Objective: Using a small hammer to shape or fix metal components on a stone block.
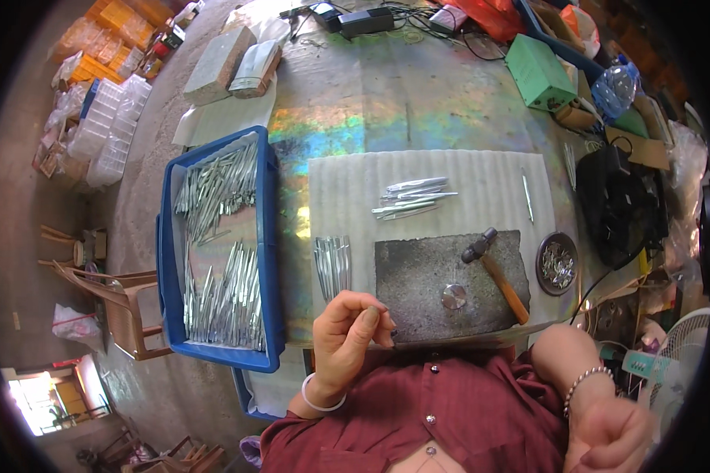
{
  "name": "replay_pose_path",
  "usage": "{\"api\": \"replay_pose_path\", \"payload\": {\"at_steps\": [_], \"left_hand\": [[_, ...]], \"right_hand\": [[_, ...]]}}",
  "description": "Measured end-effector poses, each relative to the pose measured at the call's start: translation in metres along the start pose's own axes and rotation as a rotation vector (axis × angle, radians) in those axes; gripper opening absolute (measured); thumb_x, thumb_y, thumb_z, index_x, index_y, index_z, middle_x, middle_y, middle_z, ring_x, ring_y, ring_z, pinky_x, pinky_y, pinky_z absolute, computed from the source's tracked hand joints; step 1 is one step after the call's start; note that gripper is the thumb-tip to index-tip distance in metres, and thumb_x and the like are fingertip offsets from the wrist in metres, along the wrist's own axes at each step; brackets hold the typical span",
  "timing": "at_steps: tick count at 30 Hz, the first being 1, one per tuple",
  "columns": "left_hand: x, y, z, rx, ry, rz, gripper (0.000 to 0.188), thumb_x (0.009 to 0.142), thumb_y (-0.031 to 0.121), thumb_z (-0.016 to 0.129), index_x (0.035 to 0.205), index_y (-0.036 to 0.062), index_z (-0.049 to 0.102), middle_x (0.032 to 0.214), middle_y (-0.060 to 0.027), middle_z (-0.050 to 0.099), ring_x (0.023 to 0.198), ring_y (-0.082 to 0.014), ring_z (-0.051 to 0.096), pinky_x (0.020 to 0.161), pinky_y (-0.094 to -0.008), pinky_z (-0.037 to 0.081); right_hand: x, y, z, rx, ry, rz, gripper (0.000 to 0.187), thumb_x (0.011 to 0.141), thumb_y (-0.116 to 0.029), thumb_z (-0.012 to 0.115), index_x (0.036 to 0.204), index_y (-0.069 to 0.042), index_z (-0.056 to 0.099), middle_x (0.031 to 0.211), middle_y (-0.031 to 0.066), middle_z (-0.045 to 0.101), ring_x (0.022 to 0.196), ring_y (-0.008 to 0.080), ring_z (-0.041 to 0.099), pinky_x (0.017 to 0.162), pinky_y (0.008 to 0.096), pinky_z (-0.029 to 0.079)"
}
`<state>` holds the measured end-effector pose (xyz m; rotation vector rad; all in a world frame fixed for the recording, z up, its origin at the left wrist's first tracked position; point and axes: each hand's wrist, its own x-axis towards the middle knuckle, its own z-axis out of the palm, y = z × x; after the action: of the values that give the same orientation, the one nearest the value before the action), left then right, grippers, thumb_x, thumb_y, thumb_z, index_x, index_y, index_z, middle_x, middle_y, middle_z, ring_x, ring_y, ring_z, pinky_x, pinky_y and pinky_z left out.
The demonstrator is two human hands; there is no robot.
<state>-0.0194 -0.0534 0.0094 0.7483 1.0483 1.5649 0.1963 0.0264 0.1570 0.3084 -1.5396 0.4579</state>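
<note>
1. Head view, lower centre: left hand (351, 331), fingers bent in, thumb closed toward them; anything pinched there: cannot tell. Just above, partly hidden by the hand: rod bundle (333, 260), on the left part of a pale mat (481, 167).
2. Lower right: right hand (611, 435), loosely curled, off the table; contents of the grip: cannot tell.
3. Centre right: dark slab (410, 272), partly blocked by hammer (502, 284) lying aslant over its right side, and by round metal disc (453, 297) near its middle.
4. Above slab: rod pile (414, 197); farther right, lone rod (527, 197).
5. Right of slab: dish (539, 264) with small metal parts (558, 266).
6. Left: blue tray (270, 252) with two heaps of rods (227, 299).
7. Upper left: blocks (219, 67). Upper right: green box (538, 75), bottle (615, 88). Right: black bag (617, 201); below, fan (681, 359).
</note>
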Motion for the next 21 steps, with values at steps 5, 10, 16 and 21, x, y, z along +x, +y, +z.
{"api": "replay_pose_path", "payload": {"at_steps": [5, 10, 16, 21], "left_hand": [[0.004, 0.006, -0.010, 0.083, 0.073, -0.051, 0.010, 0.094, 0.008, 0.050, 0.098, -0.0010, 0.054, 0.080, -0.0078, 0.061, 0.062, -0.0097, 0.058, 0.057, -0.0208, 0.048], [0.045, 0.014, -0.009, 0.326, 0.050, -0.050, 0.011, 0.093, 0.009, 0.052, 0.096, -0.0012, 0.057, 0.081, -0.0063, 0.061, 0.062, -0.0076, 0.056, 0.055, -0.0188, 0.045], [0.162, -0.038, -0.009, 1.038, -0.065, 0.325, 0.015, 0.080, 0.008, 0.062, 0.094, 0.0038, 0.064, 0.088, -0.0121, 0.062, 0.083, -0.0233, 0.060, 0.073, -0.0318, 0.048], [0.213, -0.082, -0.011, 1.470, -0.229, 0.225, 0.018, 0.076, 0.018, 0.065, 0.089, 0.0046, 0.064, 0.090, -0.0147, 0.061, 0.091, -0.0310, 0.059, 0.080, -0.0388, 0.046]], "right_hand": [[-0.015, -0.005, -0.016, 0.845, -0.670, 0.356, 0.023, 0.089, -0.017, 0.043, 0.067, -0.013, 0.047, 0.066, 0.0005, 0.045, 0.051, 0.0128, 0.045, 0.041, 0.0283, 0.031], [-0.082, 0.012, -0.021, 0.587, -1.046, 0.578, 0.005, 0.080, -0.004, 0.050, 0.077, -0.001, 0.053, 0.072, 0.0100, 0.058, 0.061, 0.0224, 0.060, 0.048, 0.0360, 0.049], [-0.140, 0.024, -0.032, -0.554, -0.708, 1.079, 0.025, 0.075, -0.002, 0.064, 0.098, 0.000, 0.055, 0.090, 0.0165, 0.056, 0.079, 0.0338, 0.057, 0.069, 0.0369, 0.047], [-0.155, 0.012, -0.035, -0.756, -0.749, 1.142, 0.046, 0.072, -0.002, 0.065, 0.115, 0.000, 0.049, 0.111, 0.0162, 0.051, 0.100, 0.0335, 0.050, 0.086, 0.0404, 0.041]]}}
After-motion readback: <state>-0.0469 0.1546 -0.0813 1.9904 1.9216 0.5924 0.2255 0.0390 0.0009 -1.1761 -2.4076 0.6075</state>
